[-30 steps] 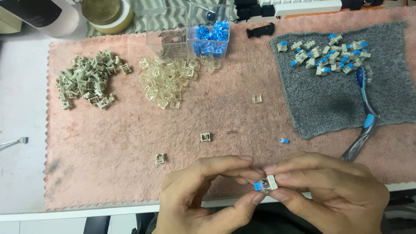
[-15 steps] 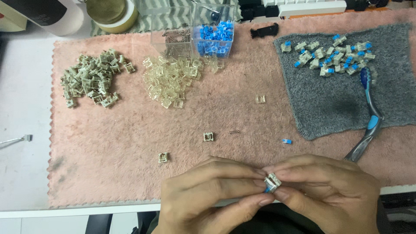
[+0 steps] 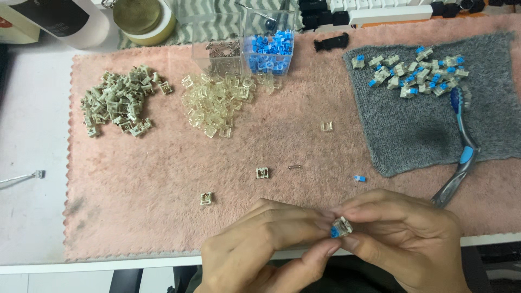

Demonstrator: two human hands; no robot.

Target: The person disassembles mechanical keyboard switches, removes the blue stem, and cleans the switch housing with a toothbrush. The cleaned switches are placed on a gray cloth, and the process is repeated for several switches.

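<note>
Both hands meet at the near edge of the mat. The left hand [image 3: 266, 244] and the right hand [image 3: 401, 241] pinch one small switch [image 3: 342, 226] between their fingertips, thumbs and forefingers closed on it from either side; its pale housing and blue stem show in the gap between them. It looks nearly put together, though whether the top is snapped fully shut cannot be told.

Just beyond the fingers, on the pink mat [image 3: 163, 217], lie loose bits: a blue stem [image 3: 360, 178] close to the right hand, a thin spring [image 3: 294, 166], two beige bases [image 3: 262, 172] and [image 3: 205, 198] toward the left hand, and one clear top [image 3: 326, 126] further out.

Further away on the right, a grey cloth [image 3: 423, 135] carries a cluster of finished switches [image 3: 412, 73], with a toothbrush [image 3: 461, 152] lying at its edge. Judging by that cluster, a fair batch seems done.

Far out on the left side sit a heap of beige bases [image 3: 116, 100] and a heap of clear tops [image 3: 214, 103], and behind them a clear box of blue stems [image 3: 268, 49]. These heaps are still large, so much of the work appears to remain.
</note>
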